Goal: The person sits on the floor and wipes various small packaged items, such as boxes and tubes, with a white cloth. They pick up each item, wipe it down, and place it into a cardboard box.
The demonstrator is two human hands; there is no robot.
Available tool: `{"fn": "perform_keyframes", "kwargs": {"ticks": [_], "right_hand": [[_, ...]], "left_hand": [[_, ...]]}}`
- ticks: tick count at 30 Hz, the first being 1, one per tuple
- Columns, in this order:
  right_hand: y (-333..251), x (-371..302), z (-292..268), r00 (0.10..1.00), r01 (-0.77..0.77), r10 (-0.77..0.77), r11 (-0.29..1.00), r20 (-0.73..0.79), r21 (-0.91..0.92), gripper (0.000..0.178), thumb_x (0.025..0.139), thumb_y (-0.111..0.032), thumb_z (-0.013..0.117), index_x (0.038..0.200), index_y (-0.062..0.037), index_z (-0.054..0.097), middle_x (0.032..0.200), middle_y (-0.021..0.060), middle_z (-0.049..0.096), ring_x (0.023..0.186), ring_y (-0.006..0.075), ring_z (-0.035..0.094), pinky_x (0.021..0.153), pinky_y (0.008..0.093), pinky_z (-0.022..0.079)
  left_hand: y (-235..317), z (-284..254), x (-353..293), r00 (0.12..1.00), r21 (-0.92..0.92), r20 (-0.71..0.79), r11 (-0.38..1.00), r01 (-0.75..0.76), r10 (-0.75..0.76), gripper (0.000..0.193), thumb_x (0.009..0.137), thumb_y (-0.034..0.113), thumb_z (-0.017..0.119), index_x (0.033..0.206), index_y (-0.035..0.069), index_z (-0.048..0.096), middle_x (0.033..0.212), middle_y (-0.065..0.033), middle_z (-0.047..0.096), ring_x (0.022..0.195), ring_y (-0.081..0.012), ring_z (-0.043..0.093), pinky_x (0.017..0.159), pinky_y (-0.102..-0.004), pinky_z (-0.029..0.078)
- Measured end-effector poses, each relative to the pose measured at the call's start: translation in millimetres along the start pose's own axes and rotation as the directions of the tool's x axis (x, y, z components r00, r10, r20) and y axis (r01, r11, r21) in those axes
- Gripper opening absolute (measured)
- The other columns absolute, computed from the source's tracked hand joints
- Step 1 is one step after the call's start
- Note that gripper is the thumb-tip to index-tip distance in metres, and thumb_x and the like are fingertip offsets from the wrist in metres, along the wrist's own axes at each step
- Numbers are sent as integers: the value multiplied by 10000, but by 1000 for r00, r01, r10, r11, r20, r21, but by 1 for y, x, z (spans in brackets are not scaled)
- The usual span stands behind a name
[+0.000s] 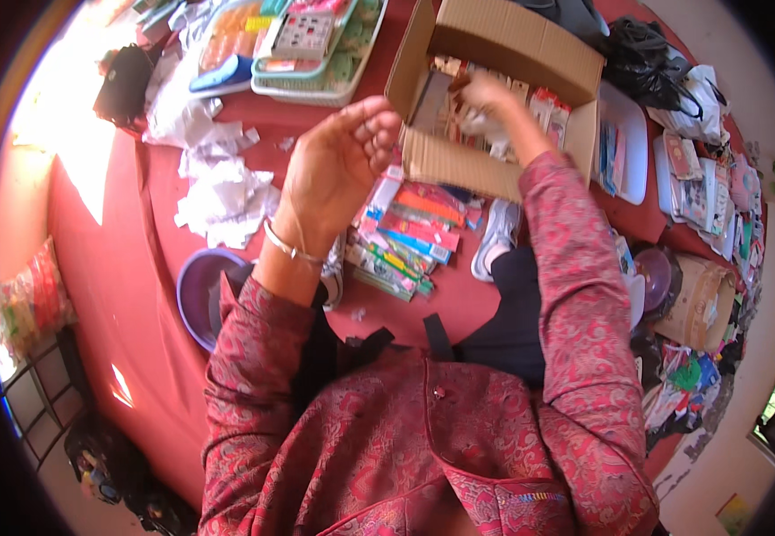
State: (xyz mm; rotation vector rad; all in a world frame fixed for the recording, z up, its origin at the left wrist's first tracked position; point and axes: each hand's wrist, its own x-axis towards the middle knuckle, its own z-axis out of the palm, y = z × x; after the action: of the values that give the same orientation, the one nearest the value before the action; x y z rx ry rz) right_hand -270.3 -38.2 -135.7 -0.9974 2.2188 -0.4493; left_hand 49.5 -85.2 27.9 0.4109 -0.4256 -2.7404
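My right hand [492,93] reaches into an open cardboard box [463,166], low among small packets and cards. Its fingers are blurred and partly lost against the contents, so I cannot make out whether they grip anything. Just left of the box, my left hand [337,168] is raised with the palm showing. Its fingers curl loosely and nothing is in them; a bangle [287,243] circles the wrist. Below the box, between my shoes, lies a pile of flat colourful packets [410,234]. Some reddish and white packets [548,112] fill the box's right side.
Crumpled white paper [223,201] lies to the left, above a purple tub [193,295]. Filled plastic baskets [316,89] stand at the far left. On the right are a clear bin [627,147], a black bag [647,62], stacked booklets [684,165] and a brown carton [699,304].
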Motion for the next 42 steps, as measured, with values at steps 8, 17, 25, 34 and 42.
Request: {"fn": "perform_keyframes", "kwargs": {"ticks": [8, 17, 25, 34, 42], "right_hand": [[-136, -243, -108, 914, 369, -404, 848, 14, 381, 298, 872, -287, 530, 690, -51, 535, 554, -13, 494, 460, 47, 461, 449, 190, 379], [-101, -307, 7, 972, 53, -175, 815, 157, 576, 288, 837, -266, 585, 690, -19, 567, 564, 6, 520, 508, 56, 493, 476, 198, 408], [-173, -291, 22, 849, 525, -303, 392, -433, 755, 163, 843, -145, 544, 942, -19, 578, 795, 39, 602, 720, 90, 560, 660, 214, 452], [-184, -272, 14, 504, 767, -616, 642, -606, -15, 177, 870, -149, 466, 866, 5, 554, 698, 160, 579, 635, 326, 579, 565, 374, 452], [-118, -264, 47, 803, 568, -581, 813, -133, -127, 213, 863, -209, 488, 795, -35, 591, 668, 104, 607, 541, 178, 577, 514, 306, 472]], "left_hand": [[11, -1, -11, 994, 31, 0, 994, -109, 109, 252, 887, 93, 402, 1072, -73, 441, 931, -159, 586, 751, -169, 570, 673, -256, 491], [20, -18, -22, 983, 331, -29, 930, -160, 179, 303, 886, 115, 435, 1129, -65, 450, 1088, -162, 518, 807, -171, 558, 710, -263, 483], [-47, 8, -65, 945, 633, 112, 755, 171, -307, 484, 895, 359, 480, 1250, 40, 397, 1198, -100, 481, 1095, -220, 491, 890, -415, 426], [-20, 13, -56, 986, 788, 76, 597, -152, 151, 292, 849, 266, 568, 978, 4, 570, 837, -65, 603, 744, -108, 583, 603, -220, 467], [32, 15, -58, 879, 472, -21, 780, -411, 476, 159, 822, 194, 596, 881, 49, 567, 750, -28, 555, 749, -119, 550, 611, -312, 509]]}}
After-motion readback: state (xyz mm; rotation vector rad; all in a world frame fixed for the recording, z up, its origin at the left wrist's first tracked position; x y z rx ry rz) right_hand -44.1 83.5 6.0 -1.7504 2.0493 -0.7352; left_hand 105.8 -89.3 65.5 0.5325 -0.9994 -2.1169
